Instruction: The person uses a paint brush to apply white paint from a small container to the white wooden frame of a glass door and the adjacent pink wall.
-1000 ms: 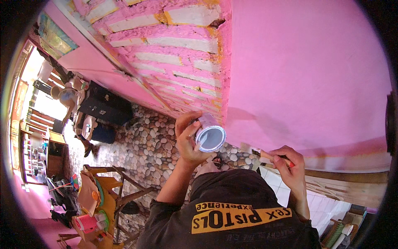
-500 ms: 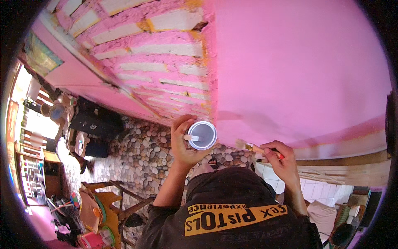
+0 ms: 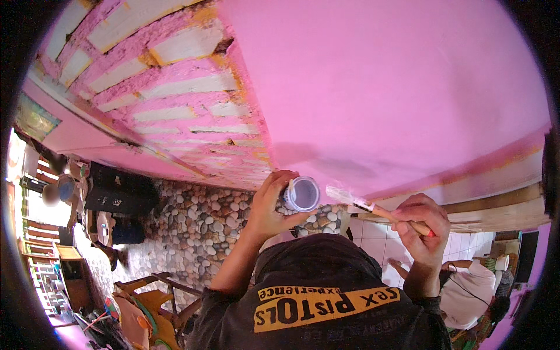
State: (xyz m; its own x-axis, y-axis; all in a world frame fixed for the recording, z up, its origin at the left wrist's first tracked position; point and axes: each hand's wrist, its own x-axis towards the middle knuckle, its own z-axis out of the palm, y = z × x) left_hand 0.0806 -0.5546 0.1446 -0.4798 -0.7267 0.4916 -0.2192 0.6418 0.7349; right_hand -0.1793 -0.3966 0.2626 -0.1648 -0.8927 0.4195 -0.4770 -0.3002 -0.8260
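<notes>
My left hand [image 3: 273, 201] is wrapped round a small round paint can [image 3: 304, 194], its open mouth facing up with a pale grey inside. My right hand [image 3: 422, 224] grips a paintbrush [image 3: 382, 213] by its wooden, red-ended handle. White paint coats the bristles, which point left toward the can and stand a little apart from it. Before both hands rises a smooth pink wall [image 3: 373, 99]; whether the bristles touch it I cannot tell. To its left is a brick-patterned stretch of wall [image 3: 175, 87] in pink and white with orange edges.
Pebble-patterned flooring [image 3: 186, 224] lies below on the left. A wooden frame [image 3: 184, 297] stands at the lower left, and black furniture [image 3: 119, 189] is beyond it. A wooden ledge [image 3: 490, 211] runs along the right. A person in pale clothing [image 3: 466, 294] is partly seen lower right.
My view has turned, so the wall corner now slants. The brush has come up, its bristles now plainly white. Both hands appear further right in the picture, still holding the can and brush.
</notes>
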